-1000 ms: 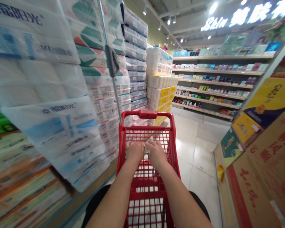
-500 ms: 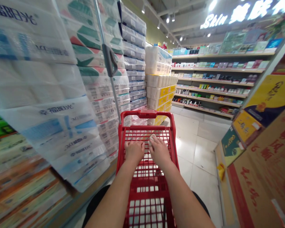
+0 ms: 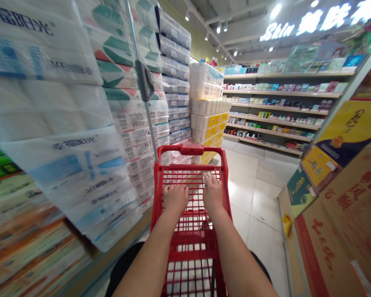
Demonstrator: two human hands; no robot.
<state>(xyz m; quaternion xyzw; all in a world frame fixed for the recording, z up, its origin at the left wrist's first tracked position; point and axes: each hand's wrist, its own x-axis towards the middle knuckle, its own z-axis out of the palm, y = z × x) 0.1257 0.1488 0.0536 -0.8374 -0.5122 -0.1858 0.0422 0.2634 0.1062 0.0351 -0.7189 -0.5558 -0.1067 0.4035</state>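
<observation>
HANDS: The bare left hand (image 3: 174,199) is resting open and palm down on the red mesh shopping cart (image 3: 188,149), holding nothing visible. The bare right hand (image 3: 212,194) is lying with its fingertips (image 3: 209,184) over a crumpled pale paper scrap (image 3: 206,177), though I cannot tell whether they are gripping it.
RISK: The scrap could slip through the mesh if those fingertips are loosening, and the cart could snag the plastic-wrapped toilet-paper bales (image 3: 64,140) standing close along its left side.
SCRAP: It is lying against the right hand's fingertips, toward the cart's far rim and well apart from the left hand.
AROUND: Brown cardboard cartons (image 3: 334,231) are lining the right of the pale tiled floor (image 3: 250,198).
</observation>
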